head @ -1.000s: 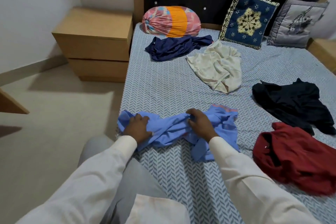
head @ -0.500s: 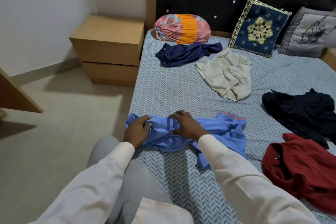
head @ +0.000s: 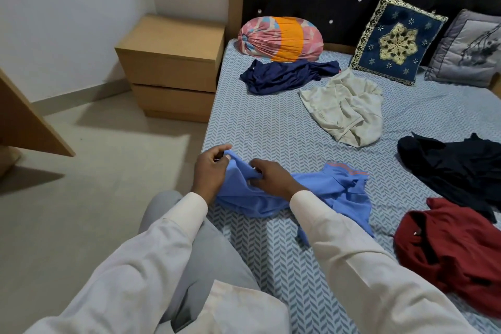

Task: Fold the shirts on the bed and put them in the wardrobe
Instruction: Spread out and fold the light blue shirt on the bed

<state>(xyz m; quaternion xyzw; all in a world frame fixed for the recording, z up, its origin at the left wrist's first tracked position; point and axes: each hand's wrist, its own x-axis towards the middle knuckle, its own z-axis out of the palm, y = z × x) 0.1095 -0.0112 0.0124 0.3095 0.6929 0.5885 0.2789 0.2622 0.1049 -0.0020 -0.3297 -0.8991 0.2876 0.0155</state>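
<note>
- Near the left edge of the bed [head: 271, 122], the light blue shirt [head: 339, 187] lies crumpled. Bare sheet stretches beyond it to the navy shirt [head: 287, 76] and cream shirt [head: 344, 108], and the red shirt [head: 455, 252] lies near its right side.
- Since a second ago, both hands have drawn together at the shirt's left end, now bunched and raised.
- With curled fingers, the left hand [head: 210, 173] pinches that raised edge; the right hand [head: 271, 179] grips a fold just beside it.

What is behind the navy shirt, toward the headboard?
A pink and orange bolster lies just behind the navy shirt. The shirt hides part of its bottom edge.
</note>
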